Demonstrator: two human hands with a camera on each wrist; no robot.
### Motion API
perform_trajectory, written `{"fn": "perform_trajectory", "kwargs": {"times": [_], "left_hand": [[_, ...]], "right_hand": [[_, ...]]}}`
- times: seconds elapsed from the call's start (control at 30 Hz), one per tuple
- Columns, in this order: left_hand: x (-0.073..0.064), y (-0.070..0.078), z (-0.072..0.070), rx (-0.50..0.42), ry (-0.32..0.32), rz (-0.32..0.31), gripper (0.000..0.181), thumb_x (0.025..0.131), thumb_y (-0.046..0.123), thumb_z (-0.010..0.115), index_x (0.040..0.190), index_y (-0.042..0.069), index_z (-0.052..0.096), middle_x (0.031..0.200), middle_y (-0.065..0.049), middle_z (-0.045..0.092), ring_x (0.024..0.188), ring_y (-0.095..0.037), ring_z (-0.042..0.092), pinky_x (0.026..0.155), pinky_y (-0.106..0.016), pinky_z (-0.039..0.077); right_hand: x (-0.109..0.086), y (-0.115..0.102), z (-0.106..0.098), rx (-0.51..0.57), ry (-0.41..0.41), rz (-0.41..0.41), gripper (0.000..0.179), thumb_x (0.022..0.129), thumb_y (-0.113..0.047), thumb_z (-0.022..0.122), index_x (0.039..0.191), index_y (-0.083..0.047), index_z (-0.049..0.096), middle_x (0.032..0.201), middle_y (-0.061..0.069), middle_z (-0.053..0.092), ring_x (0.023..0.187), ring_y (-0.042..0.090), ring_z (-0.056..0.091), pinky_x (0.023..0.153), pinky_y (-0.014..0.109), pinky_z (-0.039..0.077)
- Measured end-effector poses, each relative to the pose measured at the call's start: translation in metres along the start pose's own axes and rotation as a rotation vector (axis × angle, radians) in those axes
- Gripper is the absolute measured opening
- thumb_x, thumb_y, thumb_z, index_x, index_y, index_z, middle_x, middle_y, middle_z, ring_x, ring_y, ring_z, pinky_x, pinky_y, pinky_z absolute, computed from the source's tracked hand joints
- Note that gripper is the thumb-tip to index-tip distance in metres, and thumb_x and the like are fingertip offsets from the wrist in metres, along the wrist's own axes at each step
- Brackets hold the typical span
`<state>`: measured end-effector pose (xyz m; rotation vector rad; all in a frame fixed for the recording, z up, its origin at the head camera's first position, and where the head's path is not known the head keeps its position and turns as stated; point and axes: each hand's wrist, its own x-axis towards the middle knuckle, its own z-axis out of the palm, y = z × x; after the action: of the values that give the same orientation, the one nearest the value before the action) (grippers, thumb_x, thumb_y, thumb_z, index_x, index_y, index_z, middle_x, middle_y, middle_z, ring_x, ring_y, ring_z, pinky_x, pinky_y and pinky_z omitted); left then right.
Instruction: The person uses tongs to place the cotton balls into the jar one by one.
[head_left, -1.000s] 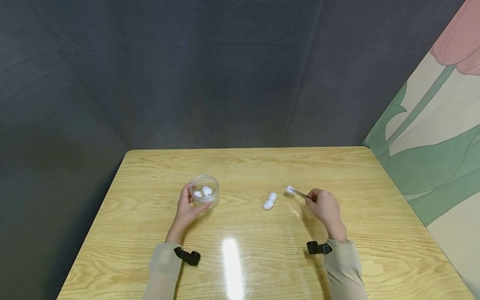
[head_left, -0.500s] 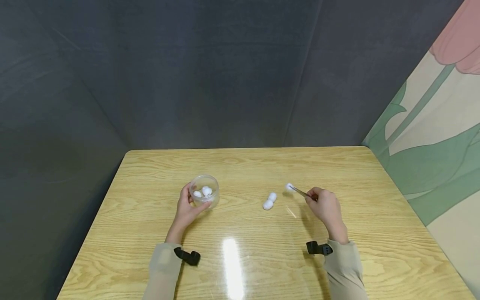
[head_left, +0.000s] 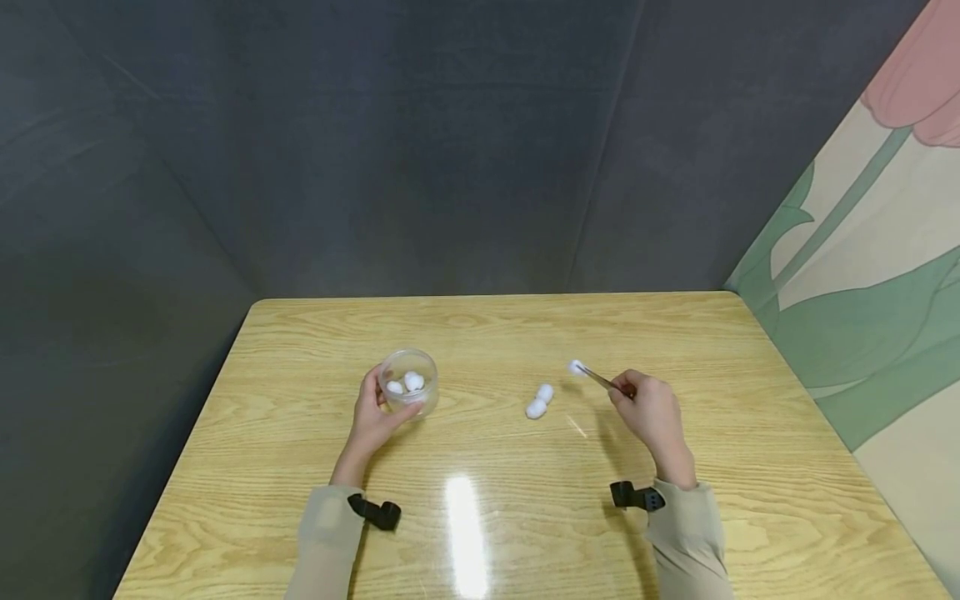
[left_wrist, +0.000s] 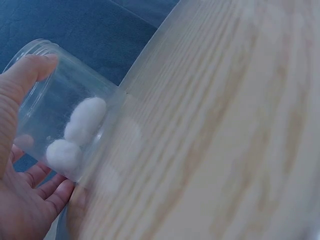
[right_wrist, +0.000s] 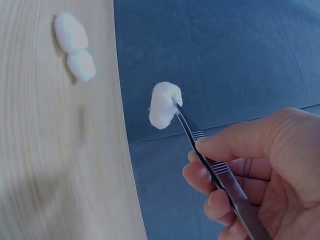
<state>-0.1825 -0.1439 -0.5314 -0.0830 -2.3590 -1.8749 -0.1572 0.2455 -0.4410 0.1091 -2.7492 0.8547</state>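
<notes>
My left hand (head_left: 377, 423) grips a clear plastic jar (left_wrist: 65, 90) that stands on the table, thumb near its rim and fingers round the far side. Cotton balls (left_wrist: 86, 120) lie at the jar's bottom. In my right hand (head_left: 651, 417) are metal tweezers (right_wrist: 220, 175), pinched between thumb and fingers. Their tips hold a cotton ball (right_wrist: 164, 106) raised above the table. Two more cotton balls (head_left: 540, 402) touch each other on the tabletop, between the jar and my right hand.
The wood-grain table (head_left: 300, 500) has a bright reflection near its front. A dark cloth (head_left: 420, 150) hangs behind its far edge. Patterned fabric with a flower print (head_left: 885, 333) borders the right side. Each wrist wears a black strap with a camera.
The tweezers and their cotton ball have risen and shifted slightly left, and the shadow has moved with them. My left hand and the jar stay in place.
</notes>
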Motion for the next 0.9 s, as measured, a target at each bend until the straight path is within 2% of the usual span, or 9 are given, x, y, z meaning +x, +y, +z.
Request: {"fn": "perform_trajectory", "kwargs": {"times": [0.9], "left_hand": [[0.001,0.001,0.000,-0.011,-0.006,-0.005,0.084,0.072,0.009,0.081,0.139,0.006,0.032,0.136,-0.018,0.039,0.118,-0.029,0.041,0.095,-0.044,0.034]], "right_hand": [[0.005,-0.026,0.003,0.040,0.014,-0.028,0.003,0.082,-0.001,0.065,0.082,0.002,0.066,0.065,0.007,0.062,0.049,0.014,0.044,0.047,0.028,0.035]]}}
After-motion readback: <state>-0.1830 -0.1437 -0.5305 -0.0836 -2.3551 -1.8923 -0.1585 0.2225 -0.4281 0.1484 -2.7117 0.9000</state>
